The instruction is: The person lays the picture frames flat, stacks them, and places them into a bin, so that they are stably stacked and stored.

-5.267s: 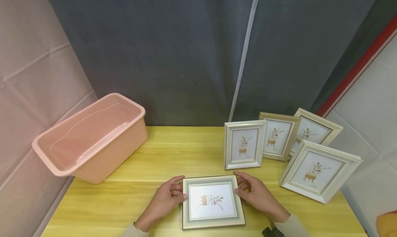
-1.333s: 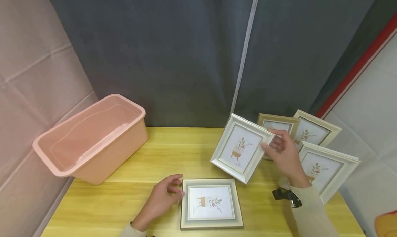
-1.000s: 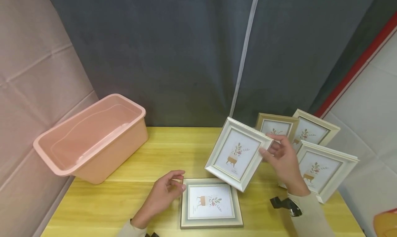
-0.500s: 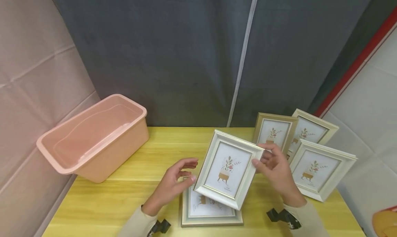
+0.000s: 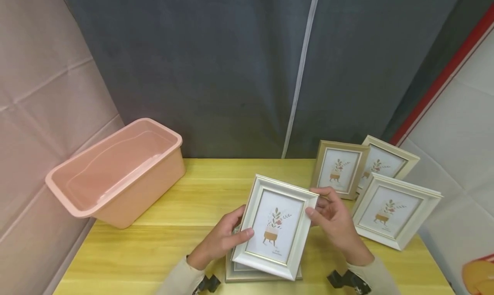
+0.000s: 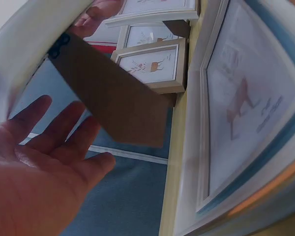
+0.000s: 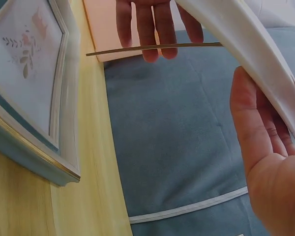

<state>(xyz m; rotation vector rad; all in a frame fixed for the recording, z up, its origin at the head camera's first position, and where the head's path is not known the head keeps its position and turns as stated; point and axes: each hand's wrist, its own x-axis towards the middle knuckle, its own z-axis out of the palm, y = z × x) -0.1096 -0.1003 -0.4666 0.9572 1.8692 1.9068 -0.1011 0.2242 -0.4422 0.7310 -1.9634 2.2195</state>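
My right hand pinches the right edge of a white picture frame, thumb in front and fingers behind. The frame is tilted above another frame that lies flat on the table, mostly covered by it. At the held frame's left edge is my left hand, its thumb over the front. In the left wrist view, this hand's fingers spread loosely behind the frame, beside its brown stand. The lying frame's blue-grey border shows there too. From the right wrist, the stand appears edge-on near the left fingers.
At the right stand a tan frame, a cream frame behind it, and a white frame nearer. A pink plastic tub sits at the left of the wooden table. A dark curtain hangs behind.
My right hand has lifted the white frame from beside the tan one and brought it left and nearer, over the lying frame. My left hand has left the lying frame and reached the held one.
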